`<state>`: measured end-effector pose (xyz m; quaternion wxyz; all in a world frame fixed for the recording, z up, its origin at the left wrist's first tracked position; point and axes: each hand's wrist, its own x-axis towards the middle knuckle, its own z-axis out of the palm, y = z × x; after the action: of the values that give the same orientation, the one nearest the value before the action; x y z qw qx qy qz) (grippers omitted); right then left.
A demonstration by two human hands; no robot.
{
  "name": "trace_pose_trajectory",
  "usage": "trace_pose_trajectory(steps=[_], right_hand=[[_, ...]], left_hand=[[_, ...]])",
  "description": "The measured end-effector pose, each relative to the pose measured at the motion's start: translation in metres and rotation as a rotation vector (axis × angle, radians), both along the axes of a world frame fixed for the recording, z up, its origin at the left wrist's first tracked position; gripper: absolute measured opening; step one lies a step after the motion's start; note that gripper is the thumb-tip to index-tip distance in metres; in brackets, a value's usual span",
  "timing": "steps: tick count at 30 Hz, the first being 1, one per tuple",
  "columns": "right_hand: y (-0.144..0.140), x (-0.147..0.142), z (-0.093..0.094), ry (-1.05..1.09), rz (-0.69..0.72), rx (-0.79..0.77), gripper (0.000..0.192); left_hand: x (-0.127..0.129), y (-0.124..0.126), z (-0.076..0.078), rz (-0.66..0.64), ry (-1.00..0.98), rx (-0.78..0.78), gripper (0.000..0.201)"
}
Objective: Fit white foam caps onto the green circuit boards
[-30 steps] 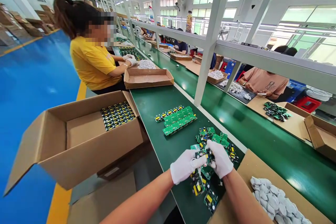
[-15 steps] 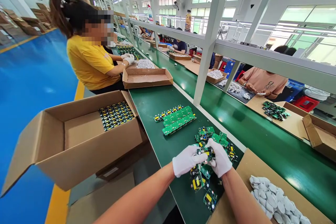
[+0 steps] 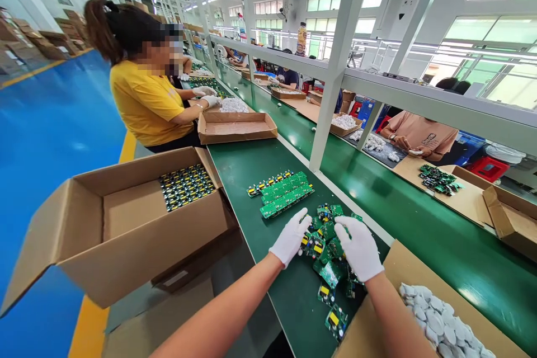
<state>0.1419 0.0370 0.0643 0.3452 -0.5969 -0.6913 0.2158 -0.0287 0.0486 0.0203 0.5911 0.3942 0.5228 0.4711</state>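
A loose pile of small green circuit boards (image 3: 328,246) lies on the green conveyor belt (image 3: 251,162) in front of me. Both my hands wear white gloves. My left hand (image 3: 291,236) rests at the pile's left edge, its fingertips touching the boards. Palm down, my right hand (image 3: 358,249) lies on the right side of the pile with its fingers spread. Neither hand lifts a board. Just beyond the pile sits a neat row of joined green boards (image 3: 285,193).
An open cardboard box (image 3: 126,246) at my left holds stacked boards (image 3: 184,184). White plastic shells (image 3: 436,321) lie on cardboard at my right. A person in a yellow shirt (image 3: 146,100) works up the line beside a cardboard tray (image 3: 235,126). A white post (image 3: 331,117) divides the belts.
Both hands held one board together above the pile. Now they have parted and dropped onto the pile, left hand to its left edge, right hand flat on top.
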Motion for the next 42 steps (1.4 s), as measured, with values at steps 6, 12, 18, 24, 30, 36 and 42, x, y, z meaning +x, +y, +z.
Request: trace_pose_trajectory(steps=[6,12,18,24,30,36,42], right_hand=[[-0.034,-0.024,-0.010,-0.126,0.132,-0.127,0.024],[-0.045,-0.024,-0.002,-0.025,0.236,-0.267,0.014],[-0.043,-0.014,-0.014,0.284,0.250,-0.623,0.011],[-0.043,-0.001,-0.017,0.588,0.399,-0.580,0.039],[-0.010,0.008,-0.010,0.176,0.004,-0.202,0.033],[0.005,0.013,-0.038,-0.449,0.042,0.061,0.042],[-0.010,0.024,-0.056,-0.466,-0.014,0.180,0.050]], left_hand=[[0.011,-0.037,0.007,0.066,0.061,0.212,0.048],[0.020,-0.054,-0.006,-0.043,-0.124,-0.045,0.045],[0.031,-0.058,-0.002,-0.094,-0.350,-0.259,0.048],[0.030,-0.043,0.007,-0.115,-0.466,-0.358,0.049],[0.016,0.002,0.005,-0.037,0.252,0.276,0.037],[-0.007,0.031,0.000,-0.253,0.895,0.603,0.051],[-0.078,0.046,-0.033,-0.012,1.303,0.514,0.056]])
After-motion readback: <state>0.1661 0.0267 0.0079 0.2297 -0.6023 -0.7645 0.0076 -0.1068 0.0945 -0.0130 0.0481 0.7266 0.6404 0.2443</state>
